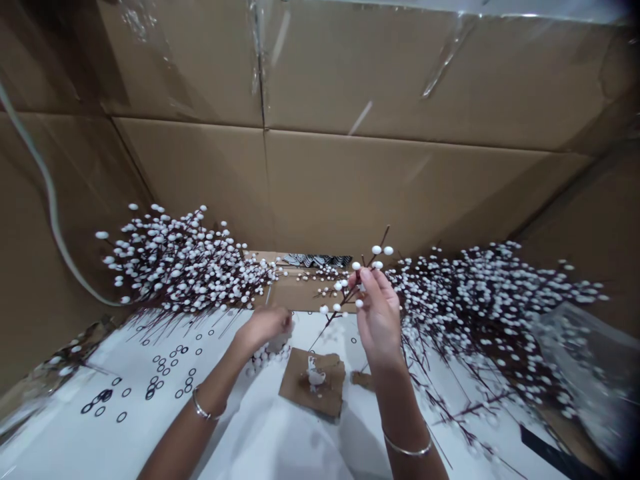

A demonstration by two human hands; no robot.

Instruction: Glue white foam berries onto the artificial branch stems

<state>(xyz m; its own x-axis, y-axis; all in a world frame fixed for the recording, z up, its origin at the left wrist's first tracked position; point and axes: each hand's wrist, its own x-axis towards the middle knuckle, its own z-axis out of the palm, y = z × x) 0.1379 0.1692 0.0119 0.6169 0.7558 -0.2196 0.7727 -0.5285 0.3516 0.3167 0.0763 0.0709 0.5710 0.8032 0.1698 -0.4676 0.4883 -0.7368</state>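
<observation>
My right hand (pixel 379 317) is raised above the white table (pixel 260 433), fingers pinched on a thin dark twig with white berries (pixel 356 277). My left hand (pixel 265 327) is lower and to the left, fingers curled down over a small heap of loose white berries (pixel 267 357) on the table; what it grips is hidden. A metal bangle is on each wrist. Below the hands lies a small piece of brown cardboard (pixel 314 383) with a white blob on it.
A big pile of white-berry branches (pixel 175 263) lies at the back left, another pile (pixel 480 300) at the right. Several small black rings (pixel 165 377) are scattered on the left. Cardboard boxes (pixel 350 180) wall the back. Clear plastic bag (pixel 585 360) at right.
</observation>
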